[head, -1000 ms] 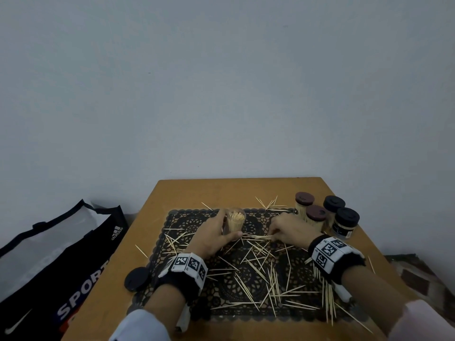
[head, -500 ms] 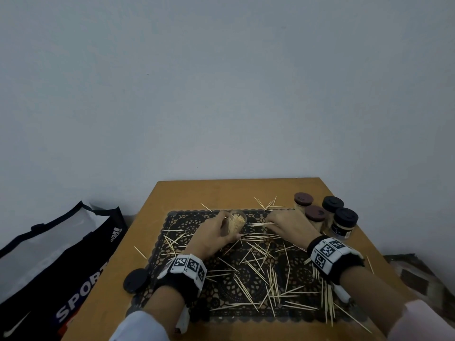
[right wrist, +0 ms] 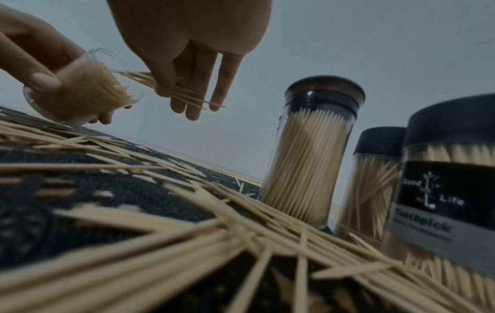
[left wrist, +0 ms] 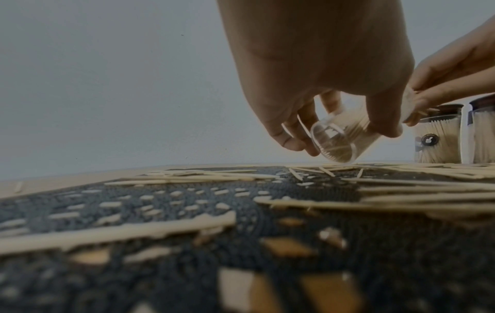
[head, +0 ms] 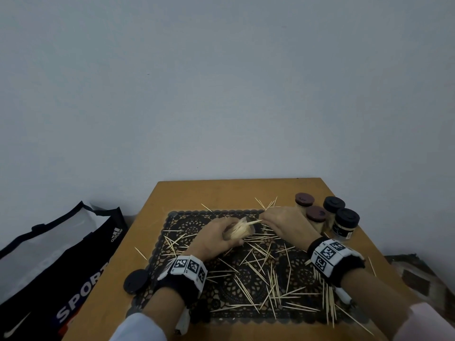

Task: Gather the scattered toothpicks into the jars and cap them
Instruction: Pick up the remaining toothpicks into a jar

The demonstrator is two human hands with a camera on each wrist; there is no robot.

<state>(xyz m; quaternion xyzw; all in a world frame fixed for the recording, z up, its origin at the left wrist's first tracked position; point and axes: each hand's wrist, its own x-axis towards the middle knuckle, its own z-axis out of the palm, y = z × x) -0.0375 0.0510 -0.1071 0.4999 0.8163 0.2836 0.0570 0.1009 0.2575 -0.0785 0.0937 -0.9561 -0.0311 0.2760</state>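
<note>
My left hand (head: 216,238) grips an uncapped clear jar (head: 242,230) packed with toothpicks, tilted with its mouth toward the right, just above the dark lace mat (head: 187,219). The jar (left wrist: 340,137) shows between the fingers in the left wrist view. My right hand (head: 283,221) pinches a small bundle of toothpicks (right wrist: 171,89), whose tips sit at the mouth of the jar (right wrist: 80,95). Many loose toothpicks (head: 261,274) lie scattered over the mat. A black cap (head: 136,281) lies on the table left of the mat.
Several capped, full toothpick jars (head: 330,217) stand at the mat's right rear, close behind my right hand. A sports bag (head: 56,262) sits on the floor left of the wooden table (head: 221,193). A wall is right behind the table.
The left hand has tipped the jar from upright over to the right. The right hand lifted a bundle of toothpicks off the mat and brought it to the jar's mouth.
</note>
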